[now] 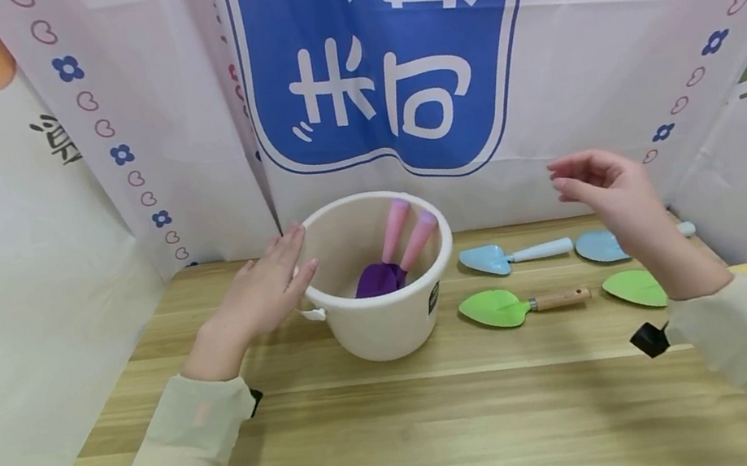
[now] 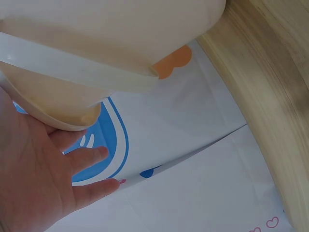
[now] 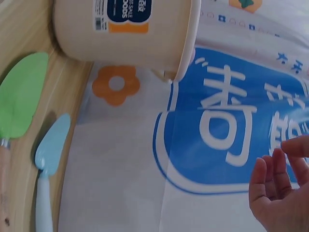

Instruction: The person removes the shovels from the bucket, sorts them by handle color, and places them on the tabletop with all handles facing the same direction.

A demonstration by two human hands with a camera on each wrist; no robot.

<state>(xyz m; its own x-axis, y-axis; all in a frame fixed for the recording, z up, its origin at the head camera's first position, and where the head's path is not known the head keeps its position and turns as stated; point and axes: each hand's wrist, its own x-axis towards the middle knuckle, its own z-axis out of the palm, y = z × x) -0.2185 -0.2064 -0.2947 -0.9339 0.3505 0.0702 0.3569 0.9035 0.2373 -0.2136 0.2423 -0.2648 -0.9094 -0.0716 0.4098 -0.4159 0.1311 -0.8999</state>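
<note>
The round cream-white plastic bucket (image 1: 379, 335) stands upright on the wood-grain table (image 1: 408, 441), near the printed white cloth backdrop (image 1: 609, 45). Only the head view shows its interior: two trowels with purple blades and pink handles (image 1: 417, 242), blades low, handles leaning toward the rim on the right-hand side. The wrist views show the outer wall alone. The left wrist view shows the white strap-like carrying handle (image 2: 72, 67) across that wall; the right wrist view shows the dark blue and orange label with a barcode (image 3: 129, 12), of which the head view gives only a narrow part.

Left hand (image 1: 262, 286): at the bucket's left rim, forearm angled forward and inward, fingers nearly straight and slightly apart, touching the rim without gripping it. The left wrist view shows the fingers beyond the rim; the thumb is hidden there.

Right hand (image 1: 609, 185): raised and well apart from the bucket, fingers loosely bent, thumb near the fingertips, holding nothing. Beneath and beside it lie two light-blue metal trowels (image 1: 485, 260) and two green-bladed trowels (image 1: 493, 309); the right forearm partly covers the farther pair in the head view.
</note>
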